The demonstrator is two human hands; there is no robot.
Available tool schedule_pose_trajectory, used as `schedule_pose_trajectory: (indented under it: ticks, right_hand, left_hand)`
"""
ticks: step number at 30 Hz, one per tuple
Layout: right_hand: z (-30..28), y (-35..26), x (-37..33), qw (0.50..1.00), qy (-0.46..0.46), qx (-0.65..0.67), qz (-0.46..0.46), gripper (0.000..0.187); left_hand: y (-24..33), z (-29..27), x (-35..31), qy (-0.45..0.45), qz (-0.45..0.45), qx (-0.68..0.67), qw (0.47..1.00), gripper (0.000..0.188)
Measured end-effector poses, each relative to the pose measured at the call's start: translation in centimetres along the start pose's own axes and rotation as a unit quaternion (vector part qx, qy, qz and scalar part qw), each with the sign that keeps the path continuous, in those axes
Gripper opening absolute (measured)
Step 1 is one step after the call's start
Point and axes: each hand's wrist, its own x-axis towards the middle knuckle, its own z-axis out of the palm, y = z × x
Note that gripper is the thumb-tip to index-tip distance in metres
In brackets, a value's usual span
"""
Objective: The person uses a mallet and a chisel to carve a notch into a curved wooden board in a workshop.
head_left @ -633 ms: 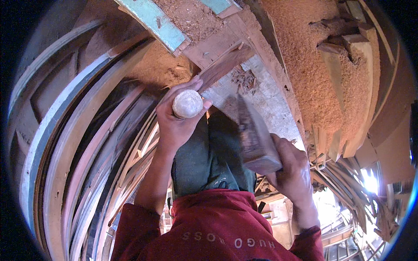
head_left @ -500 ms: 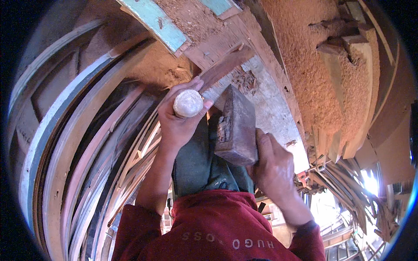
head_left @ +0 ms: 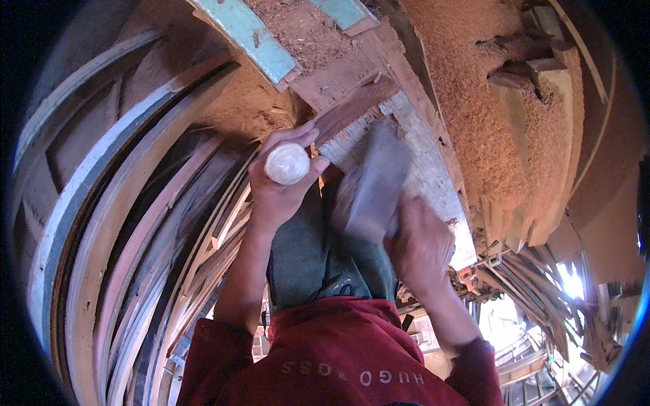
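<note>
My left hand (head_left: 271, 199) is closed around an upright chisel (head_left: 287, 164), seen from above by its round, pale, worn butt; its blade is hidden beneath the hand. Just beyond the fingers lies a reddish-brown wooden piece (head_left: 355, 107) on a worn, whitish bench board (head_left: 430, 169). In my right hand (head_left: 421, 247) is a wooden mallet, its dark, blocky head (head_left: 376, 179) blurred by motion. The mallet head is held to the right of the chisel, apart from its butt, and covers part of the board.
Long curved-looking planks (head_left: 95, 264) stand stacked along the left. A heap of sawdust (head_left: 474, 115) with wood offcuts (head_left: 555, 101) lies at the right. Turquoise-painted wood (head_left: 254, 40) borders the far end of the bench. Thin strips (head_left: 528, 291) pile up at lower right.
The mallet head has turned and tilted, its far end swinging to the right, and is now blurred. My right hand has shifted slightly. My left hand keeps its hold on the chisel.
</note>
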Motion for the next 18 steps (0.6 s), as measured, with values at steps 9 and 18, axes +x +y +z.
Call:
schedule_pose_trajectory:
  ticks: [9,18]
  right_hand:
    - [1.2,0.8,-1.1,0.996,-0.016,-0.007,-0.091,0.049]
    - [2.3,1.6,-1.4,0.998,0.028,-0.005,-0.052,0.054]
  left_hand:
    - [-1.5,-2.9,0.3,-0.111,0.056,-0.01,0.992,0.043]
    - [-0.4,-2.8,0.9,-0.109,-0.039,-0.024,0.993,0.05]
